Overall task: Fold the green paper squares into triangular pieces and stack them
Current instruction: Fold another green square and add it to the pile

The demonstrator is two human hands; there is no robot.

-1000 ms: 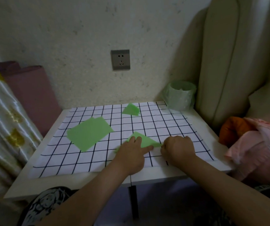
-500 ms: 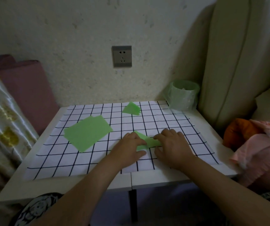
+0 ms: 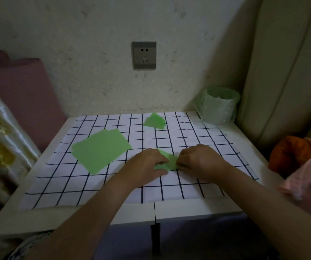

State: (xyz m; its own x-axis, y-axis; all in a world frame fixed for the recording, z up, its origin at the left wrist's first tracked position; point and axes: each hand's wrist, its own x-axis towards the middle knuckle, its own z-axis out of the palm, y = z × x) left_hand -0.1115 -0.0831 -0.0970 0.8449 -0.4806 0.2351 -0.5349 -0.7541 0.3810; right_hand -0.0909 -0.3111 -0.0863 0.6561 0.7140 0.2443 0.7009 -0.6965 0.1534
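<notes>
The unfolded squares (image 3: 101,150) lie at the left of the cloth (image 3: 188,186), well apart from the work. The left hand (image 3: 147,165) curls its fingers onto the left part of the piece (image 3: 168,162), thumb at the near edge, pinching it. Far beyond it waits the stack (image 3: 154,121) of finished triangles. The piece lies on the cloth between both hands, mostly hidden, so I cannot tell how far the fold has gone. The right hand (image 3: 198,162) pinches the right edge with bent fingers. For a clean crease, I would pin the paper with the left hand, match the edges before pressing, then rub along the fold.
</notes>
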